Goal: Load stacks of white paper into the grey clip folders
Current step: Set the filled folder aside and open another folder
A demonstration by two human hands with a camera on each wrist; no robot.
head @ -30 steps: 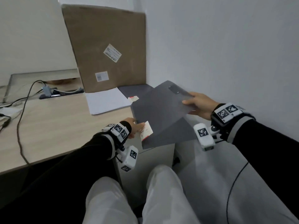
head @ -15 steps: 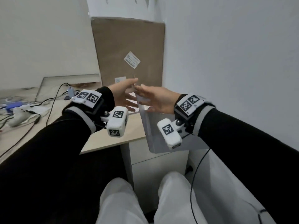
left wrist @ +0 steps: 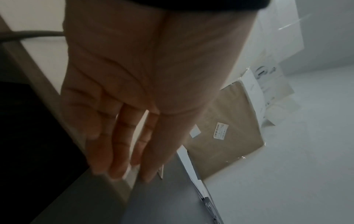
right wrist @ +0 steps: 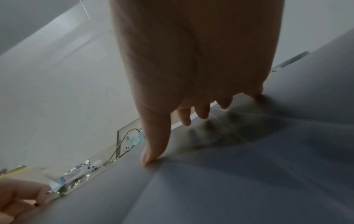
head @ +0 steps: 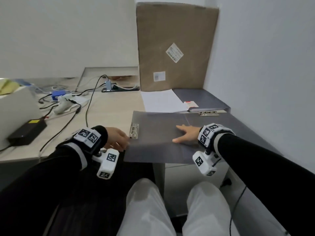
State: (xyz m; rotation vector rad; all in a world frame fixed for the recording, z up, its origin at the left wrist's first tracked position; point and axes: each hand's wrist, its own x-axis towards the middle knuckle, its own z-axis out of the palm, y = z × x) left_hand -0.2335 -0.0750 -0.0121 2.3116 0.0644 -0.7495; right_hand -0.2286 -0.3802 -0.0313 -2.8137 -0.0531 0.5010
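A grey clip folder (head: 160,133) lies opened flat on the desk's front right corner, its metal clip (head: 134,132) on the left leaf. My left hand (head: 119,140) touches the folder's left edge beside the clip, fingers nearly straight in the left wrist view (left wrist: 124,151). My right hand (head: 185,135) presses flat on the folder's middle, fingers spread (right wrist: 182,109). Behind the folder lies a stack of white paper (head: 162,101). To its right rests another grey folder (head: 202,97) with a red-and-white label (head: 190,103) and a clip (head: 208,113).
A large brown cardboard package (head: 175,48) leans on the back wall. Cables, a black power adapter (head: 27,132) and a blue device (head: 58,95) lie at the left. The wall stands close on the right. The open folder overhangs the desk's front edge above my knees.
A second ago both hands held the folder up in the air. It now lies opened flat on the desk, my right palm on it and my left hand at its clip edge.
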